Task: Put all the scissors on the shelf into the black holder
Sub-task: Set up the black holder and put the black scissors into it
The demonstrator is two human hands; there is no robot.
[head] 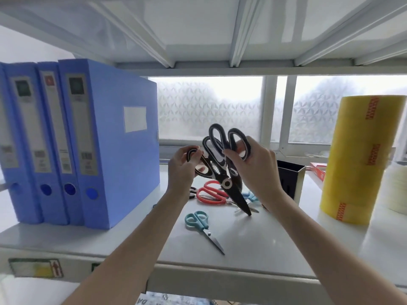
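Scissors with black handles [222,170] hang blades-down above the shelf [253,238], pinched between my left grip [184,166] and right grip [253,164]. Below my grips lie red scissors [211,194] and teal scissors [200,223]; the black holder [290,181] stands just right of my right grip.

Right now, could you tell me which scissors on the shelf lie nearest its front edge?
The teal-handled scissors, lying alone in front; the red pair sits farther back.

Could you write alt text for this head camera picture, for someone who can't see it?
Two bare hands hold black scissors above a white shelf. Red scissors and teal scissors lie below; a black holder stands to the right.
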